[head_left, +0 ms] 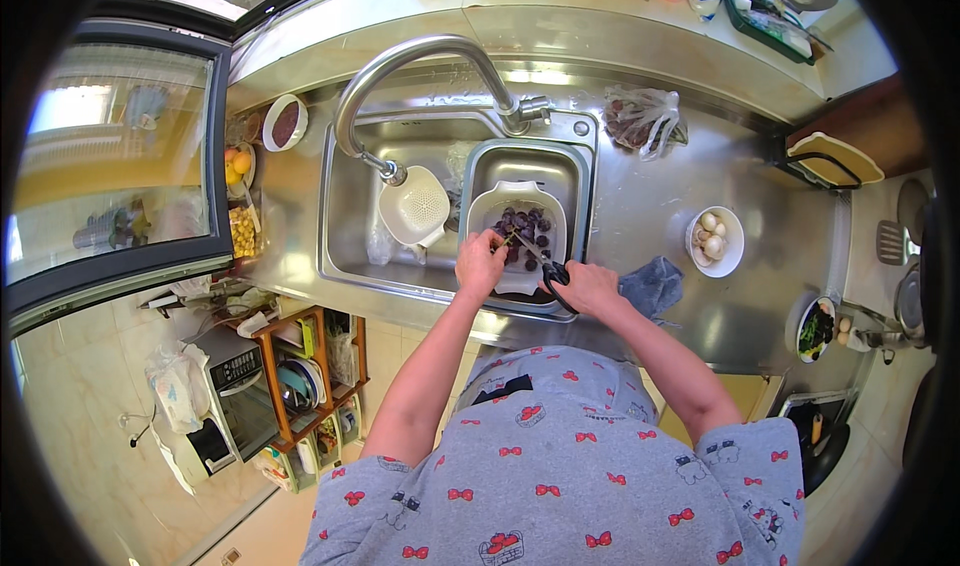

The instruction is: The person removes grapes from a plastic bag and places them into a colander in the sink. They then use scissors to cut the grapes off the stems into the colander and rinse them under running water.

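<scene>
Dark purple grapes (535, 223) lie in a white basin (484, 206) inside the smaller steel sink compartment. My left hand (479, 262) is closed on a green grape stem (510, 238) at the basin's left side. In my right hand (582, 291) is a pair of scissors with black handles (557, 278); the fingers wrap round the handles. The blades point up and left to the stem and grapes, close to my left fingertips. Whether the blades touch the stem is too small to tell.
A tall curved faucet (420, 51) arches over the larger sink compartment, above a white colander (414, 206). On the right counter are a grey cloth (652, 288), a bowl of mushrooms (712, 241) and a plastic bag (650, 121). An open window (218, 146) juts in at left.
</scene>
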A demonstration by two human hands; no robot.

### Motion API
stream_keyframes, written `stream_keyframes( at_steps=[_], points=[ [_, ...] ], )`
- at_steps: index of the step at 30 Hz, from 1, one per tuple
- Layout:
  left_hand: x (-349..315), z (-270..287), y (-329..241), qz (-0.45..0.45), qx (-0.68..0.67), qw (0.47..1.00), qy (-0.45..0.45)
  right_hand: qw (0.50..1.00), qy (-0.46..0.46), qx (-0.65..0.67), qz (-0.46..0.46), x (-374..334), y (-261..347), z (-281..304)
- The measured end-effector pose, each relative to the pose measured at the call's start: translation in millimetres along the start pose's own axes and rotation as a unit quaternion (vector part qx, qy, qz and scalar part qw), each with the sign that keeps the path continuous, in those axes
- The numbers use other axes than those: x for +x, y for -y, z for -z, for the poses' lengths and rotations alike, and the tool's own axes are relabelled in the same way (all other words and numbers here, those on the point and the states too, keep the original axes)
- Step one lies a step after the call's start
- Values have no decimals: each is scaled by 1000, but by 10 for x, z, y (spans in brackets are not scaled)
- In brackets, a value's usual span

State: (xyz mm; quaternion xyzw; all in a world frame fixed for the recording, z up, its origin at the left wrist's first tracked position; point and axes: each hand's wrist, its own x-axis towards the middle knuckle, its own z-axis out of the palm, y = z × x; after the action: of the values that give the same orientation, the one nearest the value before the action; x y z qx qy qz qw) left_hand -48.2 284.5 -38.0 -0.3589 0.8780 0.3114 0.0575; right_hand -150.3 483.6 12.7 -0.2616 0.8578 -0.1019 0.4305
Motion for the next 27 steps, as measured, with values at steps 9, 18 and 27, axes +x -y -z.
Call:
stream_keyframes(
  at_steps=[9, 18, 27],
  points=[
    [-6, -23, -2, -11, -1, 1000, 0, 1000, -15, 11, -6, 38, 22, -49],
    [4, -17, -43, -9, -12, 1000, 5, 998, -45, 40, 3, 51, 39, -146],
    [84, -169, 195, 51, -98, 993, 28, 989, 30, 146, -16, 106, -65, -172]
  ],
)
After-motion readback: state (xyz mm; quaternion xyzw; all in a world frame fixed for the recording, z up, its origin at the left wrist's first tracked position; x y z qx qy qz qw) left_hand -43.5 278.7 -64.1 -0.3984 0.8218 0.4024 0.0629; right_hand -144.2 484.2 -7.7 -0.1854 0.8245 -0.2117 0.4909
